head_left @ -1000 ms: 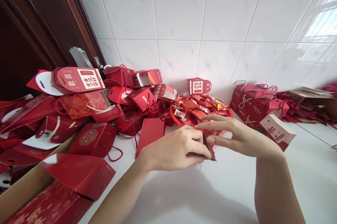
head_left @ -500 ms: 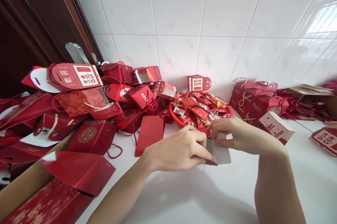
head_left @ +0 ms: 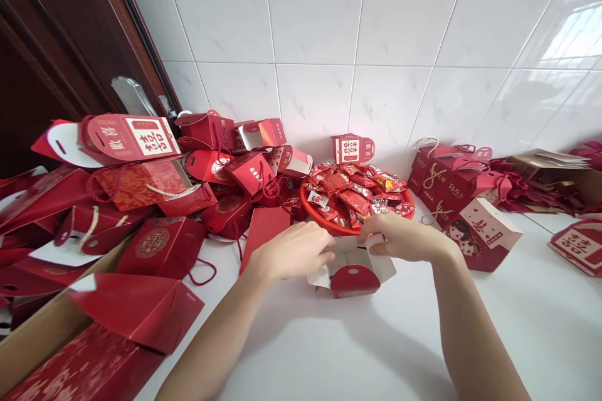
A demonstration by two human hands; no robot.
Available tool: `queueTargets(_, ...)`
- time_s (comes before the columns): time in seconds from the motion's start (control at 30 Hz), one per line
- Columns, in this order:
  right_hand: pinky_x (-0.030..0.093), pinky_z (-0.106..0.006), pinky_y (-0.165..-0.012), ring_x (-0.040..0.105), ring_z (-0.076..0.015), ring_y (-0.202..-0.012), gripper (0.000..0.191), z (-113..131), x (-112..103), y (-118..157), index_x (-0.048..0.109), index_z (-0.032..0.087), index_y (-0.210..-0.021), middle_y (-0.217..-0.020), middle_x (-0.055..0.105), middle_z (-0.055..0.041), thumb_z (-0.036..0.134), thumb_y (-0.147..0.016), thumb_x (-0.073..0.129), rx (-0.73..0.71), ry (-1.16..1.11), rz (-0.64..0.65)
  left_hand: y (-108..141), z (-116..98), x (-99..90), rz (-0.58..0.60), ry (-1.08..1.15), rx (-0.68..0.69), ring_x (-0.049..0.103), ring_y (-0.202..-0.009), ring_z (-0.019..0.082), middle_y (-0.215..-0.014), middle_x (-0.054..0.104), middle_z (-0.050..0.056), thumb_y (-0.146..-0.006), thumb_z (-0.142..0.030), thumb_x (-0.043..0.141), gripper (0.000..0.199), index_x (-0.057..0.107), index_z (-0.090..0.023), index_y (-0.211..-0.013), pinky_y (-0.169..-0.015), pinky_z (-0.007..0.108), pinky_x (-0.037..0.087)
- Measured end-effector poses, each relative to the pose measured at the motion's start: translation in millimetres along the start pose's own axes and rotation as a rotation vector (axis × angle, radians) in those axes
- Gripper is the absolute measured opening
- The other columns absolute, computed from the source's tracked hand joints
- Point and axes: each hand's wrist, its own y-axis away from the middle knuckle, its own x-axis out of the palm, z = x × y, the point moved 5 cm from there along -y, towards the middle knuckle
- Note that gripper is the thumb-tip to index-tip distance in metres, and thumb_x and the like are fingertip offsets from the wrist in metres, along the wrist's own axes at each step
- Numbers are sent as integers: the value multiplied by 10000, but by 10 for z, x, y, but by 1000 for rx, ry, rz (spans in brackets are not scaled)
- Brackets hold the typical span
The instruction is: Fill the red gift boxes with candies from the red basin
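A small red paper gift box (head_left: 356, 280) with a white inside stands on the table in front of me, its top and flaps spread apart. At its left edge, my left hand (head_left: 296, 251) grips the side with curled fingers; the fingertips are partly hidden. My right hand (head_left: 402, 236) pinches the white flap at the upper right. Just behind the box sits a red plastic basin (head_left: 310, 213) heaped with red-wrapped candies (head_left: 355, 200).
Red gift boxes (head_left: 160, 244) are piled on the left, some in a cardboard carton. A flat red box (head_left: 266, 231) lies beside my left hand. Printed boxes (head_left: 486, 235) stand on the right, near a cardboard box with ribbons (head_left: 545, 165). A tiled wall (head_left: 310, 24) rises behind.
The folded box between my hands has turned and come open, its white inside now facing up. Both hands have moved left and apart, to its two sides.
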Motion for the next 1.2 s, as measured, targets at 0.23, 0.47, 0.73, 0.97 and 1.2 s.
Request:
queueTargets(0.23,446,-239,-589,623,-245,-1009,684,133,116,-8,582,256,-1335,-1195,663,-72,213,-666,721,52,-23,145,-4,106,102,156,46,-170,640,-984,311,-1040,659,68,-734,-517,694,538,597,-280,-1208,-651,298,444)
queueTargets(0.47,433,-271,-576,650,-261,-919,717,212,172,-5,630,245,-1277,-1147,703,-85,335,-591,817,-8,-6,124,14,117,179,262,79,-236,632,-1015,369,-1101,634,117,-566,-697,754,835,576,-260,-1255,-629,324,481)
queueTargets(0.73,430,-290,-612,665,-291,-916,686,206,164,-55,691,274,-1246,-1029,733,-72,300,-578,841,35,117,112,-6,101,230,217,171,-225,655,-1012,338,-1079,687,99,-484,-793,753,865,638,-234,-1135,-734,337,507)
queueTargets(0.97,522,-325,-749,690,-249,-935,582,68,-69,126,609,287,-1387,-1142,732,-71,356,-814,683,-70,-37,-11,-2,-18,272,187,126,-241,630,-1085,395,-1229,626,147,-457,-764,787,991,588,-220,-1262,-764,386,527)
queueTargets(1.2,545,-372,-825,703,-263,-949,429,-362,-385,208,667,214,-1265,-1063,753,-92,404,-891,581,30,-75,-405,-48,-75,310,186,29,-230,610,-1111,410,-1210,611,176,-473,-712,824,1055,541,-168,-1332,-836,418,523)
